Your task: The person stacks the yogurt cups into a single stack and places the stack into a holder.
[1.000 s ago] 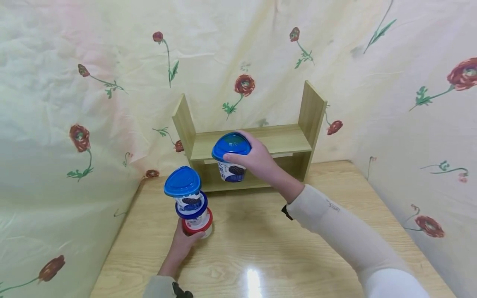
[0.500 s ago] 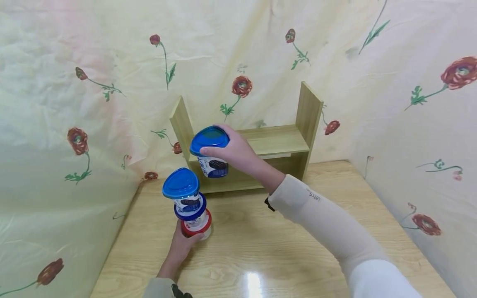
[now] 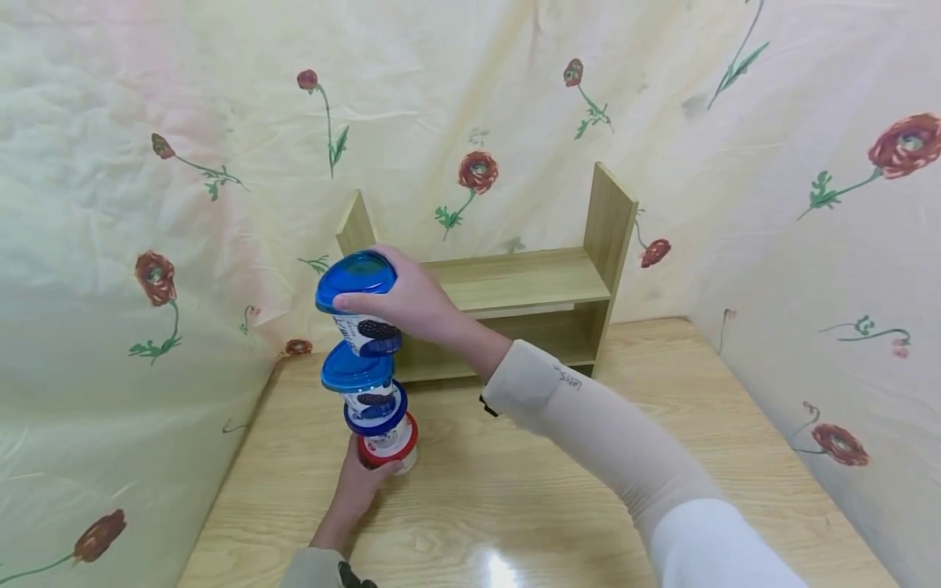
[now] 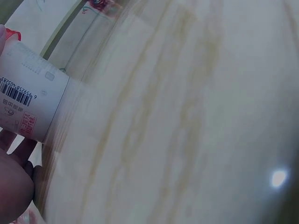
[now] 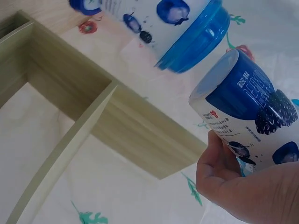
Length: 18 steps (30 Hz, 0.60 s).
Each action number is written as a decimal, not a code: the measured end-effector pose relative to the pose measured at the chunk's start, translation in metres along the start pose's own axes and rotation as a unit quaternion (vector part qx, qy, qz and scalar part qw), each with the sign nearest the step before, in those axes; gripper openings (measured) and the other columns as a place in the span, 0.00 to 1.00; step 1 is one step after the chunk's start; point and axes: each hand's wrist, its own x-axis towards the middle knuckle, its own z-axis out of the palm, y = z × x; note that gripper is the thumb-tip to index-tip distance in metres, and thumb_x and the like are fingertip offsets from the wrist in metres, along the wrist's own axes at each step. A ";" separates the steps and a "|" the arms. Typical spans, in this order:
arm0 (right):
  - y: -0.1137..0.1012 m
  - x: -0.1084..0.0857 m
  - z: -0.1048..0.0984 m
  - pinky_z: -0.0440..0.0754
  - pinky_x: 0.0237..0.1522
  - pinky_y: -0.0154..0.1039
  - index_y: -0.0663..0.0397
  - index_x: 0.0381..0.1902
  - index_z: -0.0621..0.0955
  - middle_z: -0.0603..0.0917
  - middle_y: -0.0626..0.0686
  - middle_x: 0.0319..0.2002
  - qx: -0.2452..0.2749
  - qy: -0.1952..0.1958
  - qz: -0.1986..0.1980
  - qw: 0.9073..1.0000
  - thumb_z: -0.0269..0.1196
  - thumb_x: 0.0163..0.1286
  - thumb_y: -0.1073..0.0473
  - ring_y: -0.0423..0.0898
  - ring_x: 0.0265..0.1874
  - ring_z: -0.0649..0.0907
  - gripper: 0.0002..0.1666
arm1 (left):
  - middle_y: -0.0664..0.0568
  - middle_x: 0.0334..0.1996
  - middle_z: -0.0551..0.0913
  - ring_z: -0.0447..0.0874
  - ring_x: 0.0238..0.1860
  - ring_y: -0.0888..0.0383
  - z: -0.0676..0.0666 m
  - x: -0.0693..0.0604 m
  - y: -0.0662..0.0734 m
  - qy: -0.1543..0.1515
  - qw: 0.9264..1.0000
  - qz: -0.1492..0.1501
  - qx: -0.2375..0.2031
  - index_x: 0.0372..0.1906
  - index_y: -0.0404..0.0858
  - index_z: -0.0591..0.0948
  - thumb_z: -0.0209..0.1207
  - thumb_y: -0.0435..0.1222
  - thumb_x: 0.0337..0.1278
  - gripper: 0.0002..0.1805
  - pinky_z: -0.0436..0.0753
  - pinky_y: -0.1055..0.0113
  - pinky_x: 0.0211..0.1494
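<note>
My right hand [image 3: 419, 309] grips a yogurt tub [image 3: 367, 333] with a translucent blue lid and blackberry print. It hangs just above a stack of tubs. In the right wrist view a small gap shows between its base and the top tub's blue lid [image 5: 198, 42]. The stack has a similar blue-lidded tub [image 3: 354, 369] uppermost, a tub with a dark blue rim [image 3: 363, 426] below, and a red-lidded tub [image 3: 390, 451] at the bottom. My left hand [image 3: 359, 480] holds the bottom tub; its white side with a barcode [image 4: 28, 88] shows in the left wrist view.
A two-tier wooden shelf [image 3: 515, 279] with upright side panels stands behind, against the flowered cloth [image 3: 243, 212]. Its left side is partly behind the held tub. The wooden tabletop [image 3: 559, 482] stretches to the right of the stack.
My right hand has carried the held tub leftward from in front of the shelf to over the stack. My left hand and the stack have stayed in place.
</note>
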 end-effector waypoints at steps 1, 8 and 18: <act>-0.001 0.001 0.003 0.83 0.53 0.54 0.41 0.77 0.61 0.73 0.53 0.68 0.001 -0.001 -0.001 1.000 0.70 0.60 0.34 0.56 0.62 0.76 0.53 | 0.45 0.73 0.65 0.62 0.73 0.41 0.000 0.000 0.000 0.000 1.000 -0.001 0.000 0.77 0.48 0.51 0.76 0.47 0.49 0.56 0.61 0.39 0.73; -0.005 0.009 0.017 0.84 0.53 0.53 0.43 0.77 0.62 0.74 0.53 0.67 0.015 -0.011 -0.002 1.000 0.70 0.60 0.35 0.55 0.60 0.78 0.53 | 0.46 0.72 0.65 0.63 0.72 0.42 -0.001 -0.001 0.001 0.004 1.000 0.002 -0.007 0.77 0.49 0.52 0.76 0.44 0.49 0.56 0.62 0.39 0.73; -0.003 0.011 0.029 0.84 0.51 0.54 0.44 0.77 0.61 0.74 0.54 0.67 0.006 -0.021 -0.005 1.000 0.70 0.61 0.35 0.56 0.59 0.79 0.54 | 0.48 0.72 0.65 0.63 0.72 0.43 0.000 0.001 -0.002 0.002 1.000 0.003 -0.022 0.77 0.52 0.52 0.77 0.44 0.48 0.56 0.62 0.40 0.74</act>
